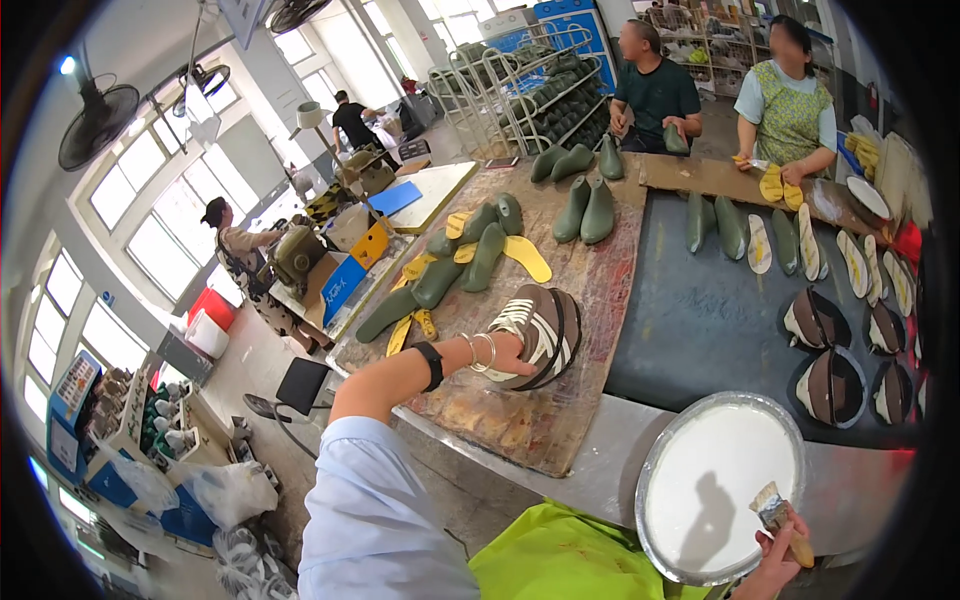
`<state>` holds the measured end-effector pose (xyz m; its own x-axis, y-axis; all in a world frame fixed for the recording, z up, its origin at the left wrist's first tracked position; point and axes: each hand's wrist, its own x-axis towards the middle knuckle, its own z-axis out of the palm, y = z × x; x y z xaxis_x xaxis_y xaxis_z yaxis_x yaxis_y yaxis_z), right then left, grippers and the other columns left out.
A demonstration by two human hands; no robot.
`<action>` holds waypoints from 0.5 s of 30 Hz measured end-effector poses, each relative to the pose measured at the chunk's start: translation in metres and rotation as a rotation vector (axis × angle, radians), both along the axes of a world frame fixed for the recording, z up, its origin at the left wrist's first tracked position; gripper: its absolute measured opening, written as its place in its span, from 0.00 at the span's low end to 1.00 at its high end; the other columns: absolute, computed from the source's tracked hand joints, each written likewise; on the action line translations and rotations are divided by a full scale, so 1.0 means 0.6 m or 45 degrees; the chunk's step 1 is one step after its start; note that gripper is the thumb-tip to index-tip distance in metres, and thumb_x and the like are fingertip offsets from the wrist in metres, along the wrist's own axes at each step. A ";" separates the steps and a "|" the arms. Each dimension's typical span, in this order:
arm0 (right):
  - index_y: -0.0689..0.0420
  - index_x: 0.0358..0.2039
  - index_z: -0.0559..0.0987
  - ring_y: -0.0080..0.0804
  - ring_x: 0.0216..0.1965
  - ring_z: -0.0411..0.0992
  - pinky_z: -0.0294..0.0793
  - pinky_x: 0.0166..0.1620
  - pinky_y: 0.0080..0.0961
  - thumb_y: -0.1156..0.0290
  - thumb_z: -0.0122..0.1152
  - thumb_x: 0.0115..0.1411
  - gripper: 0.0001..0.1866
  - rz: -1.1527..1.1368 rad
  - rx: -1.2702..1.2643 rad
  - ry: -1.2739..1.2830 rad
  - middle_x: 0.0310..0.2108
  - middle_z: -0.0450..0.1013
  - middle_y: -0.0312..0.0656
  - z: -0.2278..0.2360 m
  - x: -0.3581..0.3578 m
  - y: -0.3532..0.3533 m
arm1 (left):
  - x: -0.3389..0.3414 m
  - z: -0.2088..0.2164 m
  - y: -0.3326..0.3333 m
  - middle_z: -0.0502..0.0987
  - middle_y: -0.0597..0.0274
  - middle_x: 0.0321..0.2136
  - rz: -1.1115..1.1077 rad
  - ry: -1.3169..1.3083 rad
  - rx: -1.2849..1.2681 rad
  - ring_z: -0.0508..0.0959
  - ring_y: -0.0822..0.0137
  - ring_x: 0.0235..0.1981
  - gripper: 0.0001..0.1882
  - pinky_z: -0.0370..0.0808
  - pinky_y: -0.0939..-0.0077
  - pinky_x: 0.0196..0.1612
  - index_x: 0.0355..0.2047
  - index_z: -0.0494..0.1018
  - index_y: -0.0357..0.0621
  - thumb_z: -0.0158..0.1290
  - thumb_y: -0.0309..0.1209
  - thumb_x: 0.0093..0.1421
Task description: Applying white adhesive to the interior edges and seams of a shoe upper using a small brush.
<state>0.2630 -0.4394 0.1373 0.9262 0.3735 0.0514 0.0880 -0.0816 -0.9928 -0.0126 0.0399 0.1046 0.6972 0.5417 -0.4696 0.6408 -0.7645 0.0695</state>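
My left hand grips brown shoe uppers with cream stripes and laces on the worn board. They seem stacked, one dark edge above another; the fingers are partly hidden behind the laces. At the lower right my right hand is closed round the wooden handle of a flat paintbrush. Its pale bristles point up, above the near right rim of a wide metal basin. White liquid fills the basin, and a shadow falls across it.
Green shoe lasts and yellow insoles lie beyond my left hand. More brown uppers rest on the dark belt at right. Two people work across the table. A loaded rack stands behind.
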 end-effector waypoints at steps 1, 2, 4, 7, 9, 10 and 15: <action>0.79 0.40 0.70 0.42 0.33 0.75 0.77 0.37 0.31 0.72 0.53 0.62 0.17 -0.035 -0.041 -0.007 0.37 0.73 0.58 0.000 0.001 0.005 | 0.002 -0.005 -0.004 0.75 0.36 0.23 -0.018 0.046 -0.014 0.76 0.43 0.30 0.39 0.73 0.60 0.40 0.23 0.75 0.27 0.44 0.62 0.53; 0.79 0.40 0.70 0.42 0.33 0.75 0.77 0.37 0.31 0.72 0.53 0.62 0.17 -0.017 -0.044 -0.015 0.37 0.73 0.58 0.000 0.004 0.012 | 0.001 -0.009 -0.009 0.75 0.36 0.23 0.002 0.032 0.013 0.76 0.43 0.30 0.39 0.73 0.60 0.40 0.23 0.75 0.27 0.44 0.62 0.53; 0.80 0.39 0.70 0.41 0.32 0.75 0.78 0.36 0.33 0.74 0.52 0.62 0.16 -0.009 0.018 -0.113 0.36 0.73 0.57 -0.002 0.012 0.025 | -0.004 -0.011 -0.023 0.74 0.36 0.21 0.007 -0.022 0.018 0.76 0.42 0.30 0.39 0.72 0.59 0.42 0.22 0.74 0.26 0.43 0.60 0.56; 0.80 0.39 0.71 0.43 0.33 0.75 0.79 0.36 0.34 0.76 0.52 0.61 0.15 0.052 0.031 -0.052 0.36 0.74 0.58 -0.001 0.026 0.034 | -0.024 0.003 -0.041 0.75 0.40 0.27 0.181 -0.409 0.013 0.75 0.44 0.32 0.26 0.72 0.59 0.40 0.27 0.74 0.32 0.49 0.49 0.58; 0.80 0.40 0.72 0.45 0.34 0.76 0.79 0.36 0.33 0.75 0.53 0.61 0.15 0.070 0.097 -0.026 0.37 0.74 0.60 0.000 0.033 0.038 | -0.037 0.014 -0.044 0.76 0.42 0.29 0.247 -0.494 -0.016 0.75 0.46 0.33 0.22 0.72 0.60 0.40 0.27 0.75 0.34 0.52 0.46 0.57; 0.80 0.40 0.72 0.45 0.34 0.76 0.79 0.36 0.33 0.75 0.53 0.61 0.15 0.074 0.091 -0.024 0.37 0.74 0.60 0.000 0.036 0.041 | -0.041 0.018 -0.043 0.75 0.43 0.34 0.246 -0.623 0.127 0.75 0.48 0.38 0.18 0.71 0.62 0.42 0.31 0.74 0.36 0.55 0.42 0.54; 0.80 0.39 0.72 0.44 0.34 0.75 0.79 0.35 0.34 0.74 0.56 0.60 0.16 0.052 0.041 -0.029 0.36 0.73 0.60 -0.009 0.047 0.057 | -0.048 0.000 -0.036 0.60 0.54 0.57 0.078 -0.491 0.551 0.62 0.53 0.58 0.32 0.61 0.61 0.57 0.49 0.61 0.43 0.62 0.31 0.45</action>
